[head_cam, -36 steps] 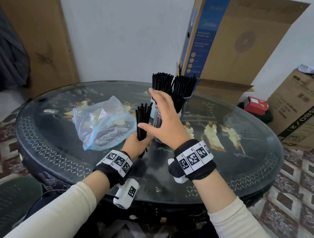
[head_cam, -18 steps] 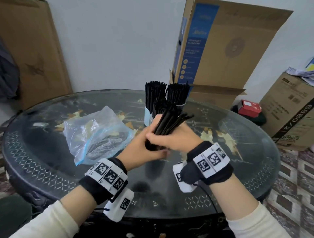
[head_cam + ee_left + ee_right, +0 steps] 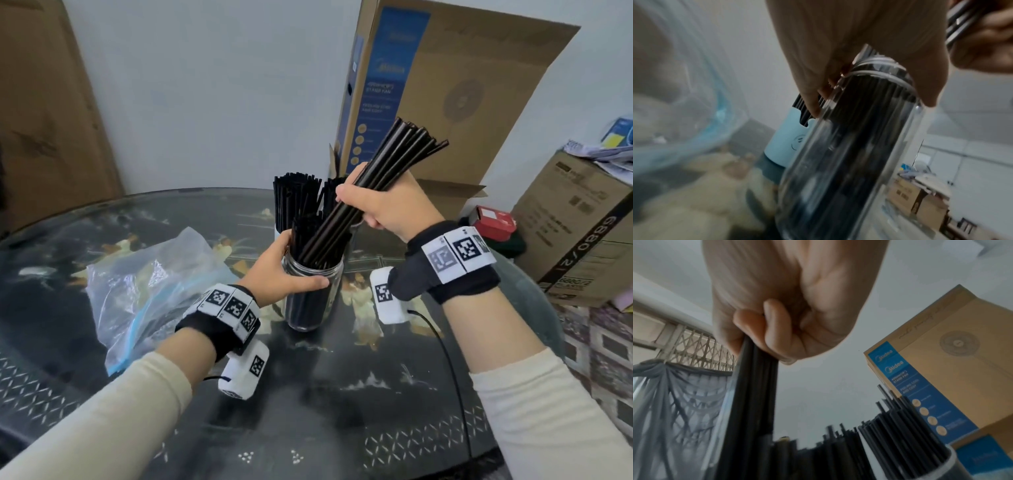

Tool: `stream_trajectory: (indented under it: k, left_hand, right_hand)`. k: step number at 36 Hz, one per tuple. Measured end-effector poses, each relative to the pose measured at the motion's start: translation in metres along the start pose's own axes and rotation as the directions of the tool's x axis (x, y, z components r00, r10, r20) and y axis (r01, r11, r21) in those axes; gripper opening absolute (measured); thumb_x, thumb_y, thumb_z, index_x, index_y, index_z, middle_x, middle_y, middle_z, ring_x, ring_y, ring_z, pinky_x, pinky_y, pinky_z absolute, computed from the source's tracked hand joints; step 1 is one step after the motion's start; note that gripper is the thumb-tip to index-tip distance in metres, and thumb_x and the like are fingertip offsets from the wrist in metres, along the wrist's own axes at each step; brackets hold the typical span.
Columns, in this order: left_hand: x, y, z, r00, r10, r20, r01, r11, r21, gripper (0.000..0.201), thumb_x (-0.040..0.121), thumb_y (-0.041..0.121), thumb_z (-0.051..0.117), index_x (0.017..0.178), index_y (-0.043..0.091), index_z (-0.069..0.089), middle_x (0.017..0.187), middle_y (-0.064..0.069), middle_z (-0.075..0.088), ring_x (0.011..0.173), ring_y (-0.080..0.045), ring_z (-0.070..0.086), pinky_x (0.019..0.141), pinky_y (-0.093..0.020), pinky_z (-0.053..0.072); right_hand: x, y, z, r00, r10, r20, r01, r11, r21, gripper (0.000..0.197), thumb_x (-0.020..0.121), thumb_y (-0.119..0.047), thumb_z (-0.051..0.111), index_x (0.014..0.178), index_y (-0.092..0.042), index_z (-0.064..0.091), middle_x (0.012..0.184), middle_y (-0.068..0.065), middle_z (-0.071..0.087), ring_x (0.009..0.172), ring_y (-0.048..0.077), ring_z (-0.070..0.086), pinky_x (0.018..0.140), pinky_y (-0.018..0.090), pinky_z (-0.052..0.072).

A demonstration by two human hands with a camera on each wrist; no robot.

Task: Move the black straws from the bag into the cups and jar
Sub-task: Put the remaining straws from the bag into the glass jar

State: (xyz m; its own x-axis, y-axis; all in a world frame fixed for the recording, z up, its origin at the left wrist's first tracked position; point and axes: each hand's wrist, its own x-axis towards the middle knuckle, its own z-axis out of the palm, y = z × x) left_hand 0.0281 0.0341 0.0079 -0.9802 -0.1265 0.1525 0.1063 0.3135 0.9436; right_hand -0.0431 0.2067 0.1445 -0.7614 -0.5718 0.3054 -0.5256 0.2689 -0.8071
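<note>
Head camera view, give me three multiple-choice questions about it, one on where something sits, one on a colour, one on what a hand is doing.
1. Where does the clear plastic zip bag lie?
A. left of the clear glass jar
B. inside it
C. on the cardboard box

2. What colour are the straws that the right hand grips?
A. white
B. black
C. red

3. What is the left hand doing?
A. lying flat
B. reaching into the bag
C. holding the jar near its rim

Answers: 1 A, the bag lies on the table beside the jar; 2 B, the bundle is black; 3 C, thumb and fingers wrap the jar.

Cups (image 3: 298,198) mostly behind straw bundle (image 3: 376,178)
</note>
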Motion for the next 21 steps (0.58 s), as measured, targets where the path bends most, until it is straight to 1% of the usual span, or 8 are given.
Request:
stream_trajectory:
  k: [4, 7, 10, 12, 15, 17, 19, 21]
  left_hand:
    - [0.001, -0.004, -0.002, 1.000, 0.008, 0.014, -0.008, 1.000, -0.008, 0.082, 0.065, 0.028, 0.087, 0.133, 0.038, 0.041, 0.126, 0.025, 0.055, 0.115, 0.014, 0.049, 0.097, -0.015, 0.039]
    - [0.002, -0.003, -0.003, 1.000, -0.001, 0.021, 0.000, 1.000, 0.022, 0.079, 0.066, 0.028, 0.087, 0.130, 0.038, 0.042, 0.125, 0.024, 0.055, 0.112, 0.016, 0.048, 0.091, -0.009, 0.036]
    - [0.004, -0.004, -0.003, 0.999, -0.020, 0.026, 0.019, 0.999, 0.029, 0.081, 0.065, 0.031, 0.087, 0.133, 0.034, 0.043, 0.125, 0.020, 0.056, 0.115, 0.008, 0.051, 0.094, -0.015, 0.039]
    - [0.003, -0.004, -0.003, 0.999, -0.025, 0.028, 0.024, 0.999, 0.027, 0.079, 0.066, 0.031, 0.087, 0.131, 0.035, 0.043, 0.124, 0.020, 0.057, 0.114, 0.007, 0.052, 0.093, -0.015, 0.039]
    - [0.001, -0.003, -0.003, 0.999, -0.024, 0.028, 0.023, 1.000, 0.014, 0.073, 0.067, 0.029, 0.086, 0.124, 0.043, 0.041, 0.122, 0.023, 0.056, 0.110, 0.013, 0.051, 0.087, -0.009, 0.038]
    - [-0.001, -0.004, -0.001, 0.999, -0.020, 0.027, 0.020, 1.000, -0.005, 0.072, 0.068, 0.029, 0.085, 0.119, 0.050, 0.039, 0.122, 0.025, 0.056, 0.110, 0.014, 0.052, 0.089, -0.010, 0.040]
    - [-0.003, -0.006, 0.001, 1.000, -0.011, 0.027, 0.012, 0.999, -0.032, 0.073, 0.069, 0.029, 0.084, 0.121, 0.050, 0.037, 0.125, 0.023, 0.056, 0.114, 0.009, 0.053, 0.095, -0.016, 0.042]
    - [-0.005, -0.008, 0.003, 1.000, 0.000, 0.030, 0.001, 0.999, -0.052, 0.074, 0.072, 0.028, 0.083, 0.128, 0.042, 0.038, 0.127, 0.020, 0.056, 0.116, 0.007, 0.053, 0.097, -0.018, 0.042]
  right_hand:
    - [0.010, 0.001, 0.000, 1.000, -0.030, 0.010, 0.030, 0.999, -0.024, 0.029, 0.089, -0.015, 0.066, 0.083, 0.011, 0.054, 0.045, -0.007, 0.041, 0.039, 0.014, 0.037, 0.042, 0.021, 0.035]
    - [0.015, -0.004, 0.005, 0.998, -0.046, 0.040, 0.047, 0.999, -0.024, 0.027, 0.089, -0.011, 0.065, 0.081, 0.012, 0.052, 0.048, -0.002, 0.040, 0.039, 0.015, 0.037, 0.043, 0.021, 0.035]
    - [0.016, -0.002, 0.016, 0.992, -0.054, 0.110, 0.062, 0.995, -0.074, 0.026, 0.087, -0.009, 0.065, 0.077, 0.011, 0.054, 0.051, -0.001, 0.047, 0.041, 0.010, 0.044, 0.047, 0.021, 0.040]
    - [0.013, 0.005, 0.026, 0.988, -0.035, 0.149, 0.054, 0.990, -0.130, 0.021, 0.085, -0.012, 0.068, 0.073, 0.002, 0.058, 0.054, -0.008, 0.055, 0.050, 0.006, 0.054, 0.056, 0.020, 0.046]
    - [0.008, 0.016, 0.041, 0.988, -0.013, 0.153, 0.046, 0.975, -0.216, 0.016, 0.081, -0.021, 0.071, 0.073, -0.010, 0.063, 0.073, 0.000, 0.067, 0.074, 0.015, 0.066, 0.076, 0.038, 0.056]
    - [0.002, 0.021, 0.047, 0.991, -0.017, 0.131, 0.055, 0.955, -0.290, 0.018, 0.080, -0.032, 0.071, 0.070, -0.024, 0.059, 0.073, -0.004, 0.066, 0.076, 0.015, 0.065, 0.077, 0.044, 0.056]
    - [-0.004, 0.023, 0.051, 0.994, -0.023, 0.108, 0.053, 0.959, -0.279, 0.017, 0.079, -0.041, 0.071, 0.076, -0.035, 0.055, 0.083, -0.007, 0.065, 0.084, 0.012, 0.064, 0.081, 0.044, 0.055]
    - [-0.009, 0.025, 0.051, 0.995, -0.031, 0.096, 0.049, 0.980, -0.194, 0.029, 0.077, -0.043, 0.076, 0.092, -0.042, 0.051, 0.105, -0.005, 0.061, 0.099, 0.010, 0.060, 0.092, 0.039, 0.051]
